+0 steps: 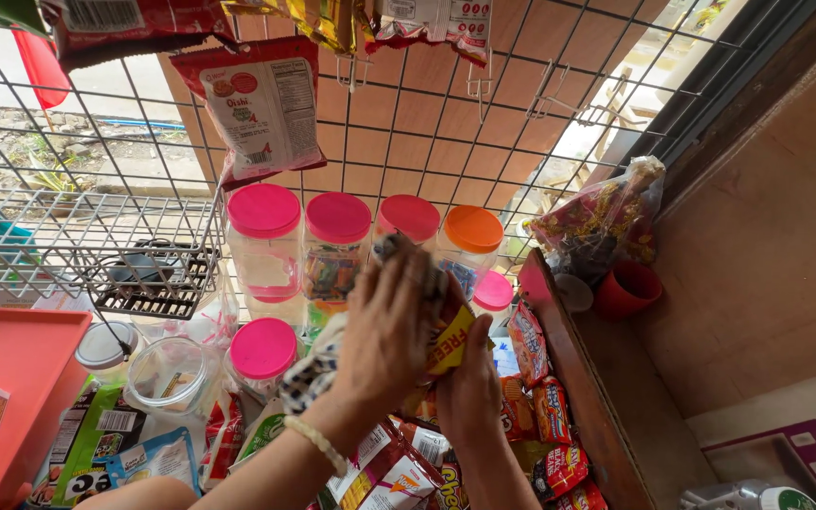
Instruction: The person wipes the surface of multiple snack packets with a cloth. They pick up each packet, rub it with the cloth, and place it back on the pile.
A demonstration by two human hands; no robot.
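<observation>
My left hand (384, 335) is raised in front of me, back toward my eyes, fingers together and curled forward over what I am gripping. The wrist is bent slightly, a pale beaded bracelet (315, 444) circles it, and my bare left forearm slants down to the lower left. My right hand (469, 378) sits just beside and a little below the left, the two touching. Its thumb points up and its fingers wrap away from me, out of sight. My right forearm drops almost straight down.
</observation>
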